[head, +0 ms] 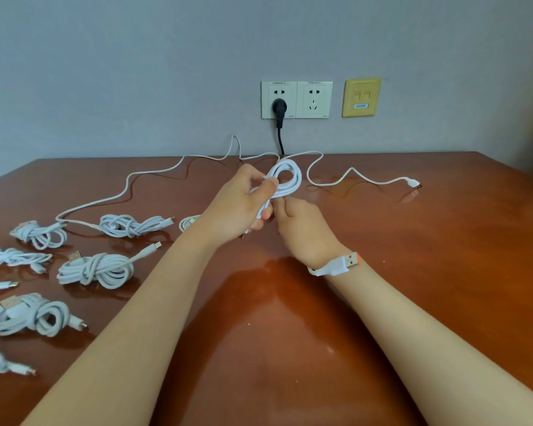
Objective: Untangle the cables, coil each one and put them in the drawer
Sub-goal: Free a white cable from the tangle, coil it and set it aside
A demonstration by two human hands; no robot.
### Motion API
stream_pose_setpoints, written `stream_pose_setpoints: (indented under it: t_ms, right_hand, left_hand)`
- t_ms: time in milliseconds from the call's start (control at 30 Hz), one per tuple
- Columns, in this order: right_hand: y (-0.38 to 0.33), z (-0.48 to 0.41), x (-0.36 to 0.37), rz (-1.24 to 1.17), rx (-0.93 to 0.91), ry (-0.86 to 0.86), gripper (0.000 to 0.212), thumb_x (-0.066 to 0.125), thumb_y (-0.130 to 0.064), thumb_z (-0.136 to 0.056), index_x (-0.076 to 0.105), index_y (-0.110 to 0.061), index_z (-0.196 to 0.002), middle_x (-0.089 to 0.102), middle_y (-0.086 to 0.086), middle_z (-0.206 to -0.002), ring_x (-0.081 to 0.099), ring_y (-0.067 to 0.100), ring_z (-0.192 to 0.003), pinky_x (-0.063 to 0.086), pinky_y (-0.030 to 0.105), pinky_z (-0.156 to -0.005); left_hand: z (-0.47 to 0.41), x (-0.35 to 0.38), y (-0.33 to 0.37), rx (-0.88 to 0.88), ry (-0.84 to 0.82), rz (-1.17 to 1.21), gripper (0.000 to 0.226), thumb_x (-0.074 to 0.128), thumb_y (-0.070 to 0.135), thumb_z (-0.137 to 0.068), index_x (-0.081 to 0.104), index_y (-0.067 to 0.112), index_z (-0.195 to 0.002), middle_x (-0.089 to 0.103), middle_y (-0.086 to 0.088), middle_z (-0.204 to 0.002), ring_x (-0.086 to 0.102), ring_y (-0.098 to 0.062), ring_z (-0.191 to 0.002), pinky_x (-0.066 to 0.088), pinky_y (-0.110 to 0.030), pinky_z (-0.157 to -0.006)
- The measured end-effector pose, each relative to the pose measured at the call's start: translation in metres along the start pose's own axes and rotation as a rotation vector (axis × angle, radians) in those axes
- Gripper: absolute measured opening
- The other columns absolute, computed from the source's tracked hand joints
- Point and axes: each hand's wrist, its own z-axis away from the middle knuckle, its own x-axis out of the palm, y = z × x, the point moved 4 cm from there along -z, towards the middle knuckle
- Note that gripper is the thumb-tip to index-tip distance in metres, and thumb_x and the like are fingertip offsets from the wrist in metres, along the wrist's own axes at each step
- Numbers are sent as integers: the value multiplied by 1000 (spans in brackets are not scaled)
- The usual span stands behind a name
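Observation:
My left hand (pixel 239 204) grips a coil of white cable (pixel 288 176) above the middle of the brown table (pixel 443 256). My right hand (pixel 302 230) pinches the same cable just below the coil. Its USB plug (pixel 346 262) with an orange tip sticks out beside my right wrist. A long loose white cable (pixel 154 173) runs along the back of the table from the left to a plug (pixel 413 182) at the right. No drawer is in view.
Several coiled white cables (pixel 97 269) lie on the left side of the table. On the wall behind are two sockets (pixel 296 99), one with a black plug (pixel 279 109) and cord, and a yellow wall plate (pixel 361 97).

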Motion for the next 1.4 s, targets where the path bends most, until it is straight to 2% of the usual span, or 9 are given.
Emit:
stream_pose_setpoints:
  t_ms: [333, 467, 567, 633, 700, 867, 967, 1233, 1400]
  right_hand:
    - [-17, 9, -4, 837, -228, -52, 29, 40, -14, -96, 42, -12, -125, 59, 11, -112, 57, 35, -97, 27, 31, -62]
    - [-24, 9, -8, 997, -444, 109, 26, 63, -6, -70, 64, -8, -95, 61, 10, -101, 60, 28, -84, 37, 26, -52]
    - [-22, 8, -11, 845, -523, 53, 32, 43, 0, -71, 68, -3, -91, 60, 20, -121, 59, 33, -111, 46, 32, -90]
    - [-16, 8, -14, 772, -486, -38, 43, 42, 7, -80, 55, -1, -120, 35, 16, -148, 29, 26, -139, 14, 29, -114]
    - [-7, 8, -19, 691, -457, -55, 44, 39, 7, -83, 49, -3, -125, 34, 11, -149, 24, 21, -141, 2, 22, -113]
    - [1, 2, -27, 400, -335, 53, 17, 46, -4, -91, 59, -5, -102, 63, 10, -103, 55, 30, -96, 40, 35, -91]
    - [3, 1, -35, 169, -264, 52, 8, 54, -12, -90, 60, -11, -86, 64, 5, -81, 52, 22, -74, 42, 33, -67]
    - [9, -4, -52, -57, -168, 18, 30, 68, -12, -80, 60, -35, -62, 59, -16, -58, 49, -1, -62, 38, 13, -61]
    - [4, 0, -51, 56, -220, -30, 25, 69, -15, -79, 62, -34, -64, 64, -10, -68, 58, 6, -71, 46, 25, -71]
  left_hand:
    - [-7, -12, -18, -47, 152, -195, 22, 43, 28, -97, 32, 21, -80, 54, -1, -65, 40, -10, -39, 31, -15, -35]
    - [-7, -12, -22, -81, 53, -230, 24, 44, 29, -97, 30, 21, -79, 52, 0, -64, 39, -12, -42, 31, -21, -41]
    - [-4, -9, -24, -116, -76, -186, 24, 44, 28, -96, 30, 20, -79, 52, -2, -64, 37, -10, -40, 30, -22, -44]
    - [-2, -4, -24, -128, -127, -141, 22, 45, 25, -96, 30, 19, -81, 51, -3, -63, 37, -10, -40, 31, -22, -43]
    - [-1, 2, -24, -131, -158, -102, 22, 46, 23, -97, 31, 18, -81, 50, -3, -63, 36, -10, -41, 31, -20, -42]
    - [3, 6, -20, -145, -211, -49, 17, 42, 18, -97, 32, 17, -83, 47, -1, -62, 35, -6, -38, 28, -17, -40]
    - [5, 7, -19, -137, -242, -25, 16, 42, 18, -98, 34, 15, -85, 47, -2, -63, 35, -6, -37, 28, -16, -39]
    - [10, 10, -10, -148, -345, 33, 18, 43, 15, -98, 37, 13, -81, 48, -3, -58, 33, -8, -37, 27, -16, -40]
    - [14, 9, -11, -190, -397, 2, 17, 42, 11, -98, 37, 10, -82, 47, -5, -60, 34, -7, -35, 26, -16, -38]
